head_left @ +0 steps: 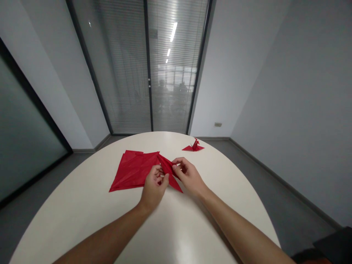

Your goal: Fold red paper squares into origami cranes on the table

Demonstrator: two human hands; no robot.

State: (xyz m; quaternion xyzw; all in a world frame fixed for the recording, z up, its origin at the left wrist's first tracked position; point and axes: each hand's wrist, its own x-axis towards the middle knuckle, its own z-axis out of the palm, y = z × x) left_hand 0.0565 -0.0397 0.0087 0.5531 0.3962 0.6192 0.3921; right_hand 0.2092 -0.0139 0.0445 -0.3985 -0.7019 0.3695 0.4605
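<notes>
A partly folded piece of red origami paper (166, 164) is held between both hands above the table, with pointed ends toward the far left and the near right. My left hand (155, 185) pinches its near left side between thumb and fingers. On the opposite edge, my right hand (189, 176) grips it with thumb and forefinger. Just left of the hands, several creased red paper sheets (130, 170) lie flat in a loose stack, partly behind my left hand. A finished red paper crane (195, 146) with spread wings stands farther back on the right.
The round white table (90, 220) has a curved edge all around. Beyond it are a glass partition with blinds (176, 91), grey walls and a wall socket plate (218, 124). A dark object (335, 244) shows at the lower right corner.
</notes>
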